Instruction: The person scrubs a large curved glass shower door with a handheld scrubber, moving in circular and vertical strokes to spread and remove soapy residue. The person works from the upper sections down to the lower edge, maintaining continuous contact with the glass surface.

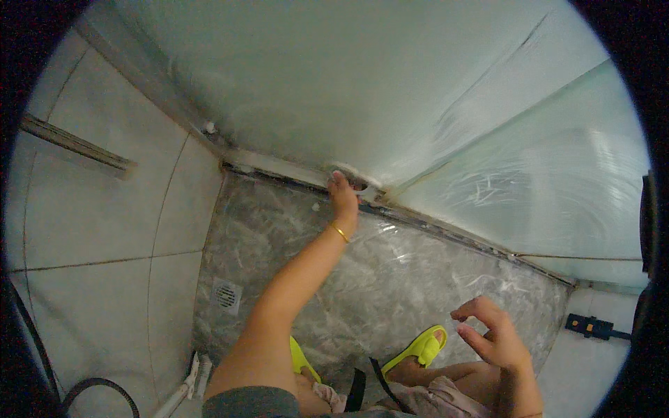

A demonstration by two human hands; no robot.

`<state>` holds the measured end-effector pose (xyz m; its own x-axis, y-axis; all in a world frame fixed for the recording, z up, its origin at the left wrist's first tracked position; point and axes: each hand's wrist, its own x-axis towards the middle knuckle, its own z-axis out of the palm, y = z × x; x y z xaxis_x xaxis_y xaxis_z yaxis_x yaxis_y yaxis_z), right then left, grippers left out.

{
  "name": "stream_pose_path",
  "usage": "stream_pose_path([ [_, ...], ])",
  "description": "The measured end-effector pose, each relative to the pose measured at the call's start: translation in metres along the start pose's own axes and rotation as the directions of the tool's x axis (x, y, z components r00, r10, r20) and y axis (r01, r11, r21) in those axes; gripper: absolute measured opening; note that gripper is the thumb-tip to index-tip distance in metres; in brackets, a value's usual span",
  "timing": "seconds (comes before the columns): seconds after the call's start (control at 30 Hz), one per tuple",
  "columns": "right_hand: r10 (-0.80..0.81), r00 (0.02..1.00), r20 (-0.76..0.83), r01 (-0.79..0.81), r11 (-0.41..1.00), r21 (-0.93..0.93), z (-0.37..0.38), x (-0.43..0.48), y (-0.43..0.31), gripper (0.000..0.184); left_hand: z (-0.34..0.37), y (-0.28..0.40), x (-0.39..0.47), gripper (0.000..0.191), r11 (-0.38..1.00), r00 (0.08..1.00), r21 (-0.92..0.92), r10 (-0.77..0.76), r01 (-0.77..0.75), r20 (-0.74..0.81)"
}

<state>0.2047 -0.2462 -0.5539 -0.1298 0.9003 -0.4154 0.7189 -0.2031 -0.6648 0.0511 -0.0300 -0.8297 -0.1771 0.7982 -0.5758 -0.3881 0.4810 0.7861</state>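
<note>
My left hand (343, 196), with a gold bracelet at its wrist, reaches down to the bottom edge of a frosted, soapy glass panel (313, 94). Its fingers are around a small dark pad (357, 181) with a whitish rim, pressed at the foot of the glass; its exact kind is hard to make out. A dark-edged sill strip (282, 181) runs along the floor beneath that hand. My right hand (494, 332) hangs in the air above the floor at the lower right. Its thumb and fingers are curved and apart, holding nothing.
The grey marbled floor (355, 282) looks wet. At left are a square floor drain (226, 295), a white-handled brush (193, 376), a black hose (99, 384) and a metal bar (78, 143) against tiles. A second glass panel (543, 193) angles right. Yellow-green slippers (418, 350) are below.
</note>
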Motion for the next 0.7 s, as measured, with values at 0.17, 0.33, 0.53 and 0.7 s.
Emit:
stream_pose_path([
  [0.17, 0.042, 0.999, -0.005, -0.041, 0.998, 0.05, 0.001, -0.001, 0.004, 0.019, 0.002, -0.01, 0.014, 0.053, 0.992, 0.989, -0.106, -0.08, 0.067, -0.124],
  [0.33, -0.01, 1.0, -0.009, 0.01, 1.0, 0.026, 0.002, -0.003, 0.009, 0.019, 0.027, -0.02, -0.007, 0.055, 0.983, 0.984, -0.151, -0.128, 0.109, -0.127],
  [0.53, -0.027, 1.0, -0.004, 0.027, 0.998, 0.053, 0.002, -0.002, 0.01, 0.019, 0.029, -0.015, -0.018, 0.05, 0.913, 0.996, -0.406, -0.003, 0.041, 0.094],
  [0.7, -0.017, 0.999, -0.032, 0.019, 0.998, 0.052, -0.001, -0.001, 0.012, 0.018, 0.025, -0.031, -0.006, 0.045, 0.929, 0.996, -0.361, -0.054, 0.077, 0.073],
])
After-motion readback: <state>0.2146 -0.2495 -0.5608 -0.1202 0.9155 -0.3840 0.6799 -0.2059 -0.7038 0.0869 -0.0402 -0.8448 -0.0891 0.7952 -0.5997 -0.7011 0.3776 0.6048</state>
